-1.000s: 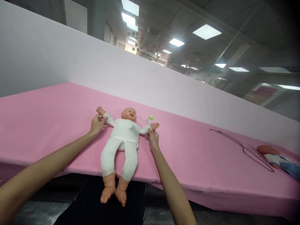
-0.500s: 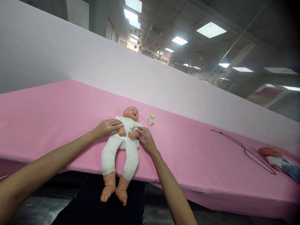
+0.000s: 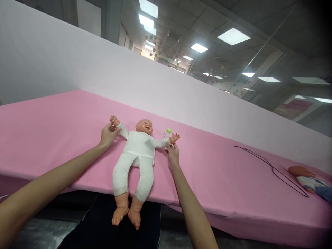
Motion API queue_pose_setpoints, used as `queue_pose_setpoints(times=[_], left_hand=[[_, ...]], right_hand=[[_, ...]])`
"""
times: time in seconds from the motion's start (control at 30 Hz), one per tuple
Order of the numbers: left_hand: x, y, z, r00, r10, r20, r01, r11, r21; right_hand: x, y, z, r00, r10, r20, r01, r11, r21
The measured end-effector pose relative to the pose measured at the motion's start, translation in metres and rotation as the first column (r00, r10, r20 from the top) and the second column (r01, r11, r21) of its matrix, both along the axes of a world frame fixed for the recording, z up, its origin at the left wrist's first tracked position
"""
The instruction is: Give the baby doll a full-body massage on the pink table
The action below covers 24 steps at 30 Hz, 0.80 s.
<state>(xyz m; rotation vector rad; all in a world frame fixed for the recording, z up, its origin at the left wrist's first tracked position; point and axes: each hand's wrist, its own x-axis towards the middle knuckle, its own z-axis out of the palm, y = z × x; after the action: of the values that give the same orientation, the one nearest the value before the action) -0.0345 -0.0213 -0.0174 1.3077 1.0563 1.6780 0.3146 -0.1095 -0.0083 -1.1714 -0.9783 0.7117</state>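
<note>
Head view: the baby doll [image 3: 140,145] lies face up between our hands, long axis running from its head, just beyond them, back toward us, its arms spread and each hand equally near its own side. Our left hand [image 3: 108,135] is closed around one doll wrist, our right hand [image 3: 173,152] pinches the other forearm by the cuff, bottle [image 3: 167,132] just beyond it.

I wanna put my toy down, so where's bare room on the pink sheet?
The pink sheet is bare between the right hand and the dark cord, and left of the left hand. It's crowded around the white-clothed doll, with both hands and the bottle close, and where the cord nears the other doll.
</note>
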Motion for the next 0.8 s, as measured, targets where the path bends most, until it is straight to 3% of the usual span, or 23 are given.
queue_pose_setpoints(times=[0.1,0.2,0.27,0.33,0.4,0.5,0.6,0.7,0.8], left_hand=[[0.007,-0.015,0.005,0.944,-0.056,-0.325,0.141,0.959,0.245],[0.013,-0.024,0.006,0.797,-0.057,-0.601,0.358,0.847,0.393],[0.013,-0.025,0.006,0.711,-0.045,-0.702,0.477,0.764,0.435],[0.012,-0.025,0.006,0.645,-0.044,-0.763,0.55,0.72,0.424],[0.012,-0.025,0.005,0.625,-0.051,-0.779,0.564,0.719,0.406],[0.015,-0.026,0.004,0.734,-0.06,-0.676,0.429,0.813,0.394],[0.015,-0.019,0.001,0.92,-0.052,-0.389,0.174,0.943,0.285],[0.009,-0.004,-0.003,0.999,0.0,-0.046,0.001,1.0,0.025],[0.0,0.005,-0.003,0.991,0.044,0.123,-0.019,0.979,-0.204]], right_hand=[[-0.012,-0.005,0.006,0.967,0.096,0.235,-0.13,0.983,0.133],[-0.022,-0.01,0.005,0.835,0.187,0.517,-0.289,0.949,0.124],[-0.026,-0.012,0.004,0.701,0.187,0.688,-0.35,0.931,0.104],[-0.028,-0.014,0.003,0.591,0.164,0.79,-0.381,0.92,0.094],[-0.03,-0.014,0.003,0.573,0.159,0.804,-0.384,0.919,0.092],[-0.03,-0.011,0.002,0.742,0.169,0.648,-0.307,0.946,0.105],[-0.021,-0.003,-0.004,0.945,0.1,0.312,-0.13,0.988,0.078],[-0.006,0.004,-0.01,1.0,-0.015,0.008,0.016,0.999,-0.051],[0.005,0.006,-0.01,0.99,-0.06,-0.13,0.044,0.991,-0.124]])
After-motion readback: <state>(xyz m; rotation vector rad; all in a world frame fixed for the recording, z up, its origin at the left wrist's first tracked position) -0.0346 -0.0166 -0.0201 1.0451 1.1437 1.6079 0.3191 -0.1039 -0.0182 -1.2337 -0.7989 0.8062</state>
